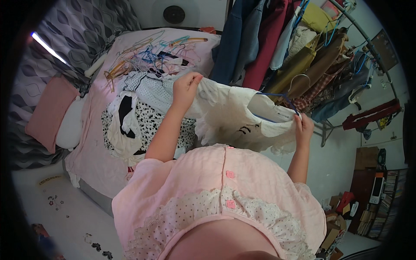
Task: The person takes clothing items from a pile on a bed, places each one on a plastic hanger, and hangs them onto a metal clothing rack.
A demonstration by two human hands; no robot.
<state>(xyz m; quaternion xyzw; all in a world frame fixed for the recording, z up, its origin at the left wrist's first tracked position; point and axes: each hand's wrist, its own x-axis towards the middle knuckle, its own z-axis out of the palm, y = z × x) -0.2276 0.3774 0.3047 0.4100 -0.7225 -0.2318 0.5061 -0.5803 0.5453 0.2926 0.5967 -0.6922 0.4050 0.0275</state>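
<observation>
A white top [221, 117] with a small dark print and ruffled edges is stretched out between my hands. Inside its neckline sits a blue hanger [277, 95], its metal hook pointing up. My left hand [187, 89] is closed on the cloth at one sleeve side. At the opposite shoulder, my right hand [304, 125] pinches the white top near the end of the hanger. Part of the hanger is hidden inside the cloth.
On the bed [82, 143] lie a pile of clothes [147, 117] and many loose hangers [151, 56]. A rack of hanging clothes [268, 43] stands at the far right. Pillows [52, 112] rest at the left; a bookshelf [385, 203] is at the lower right.
</observation>
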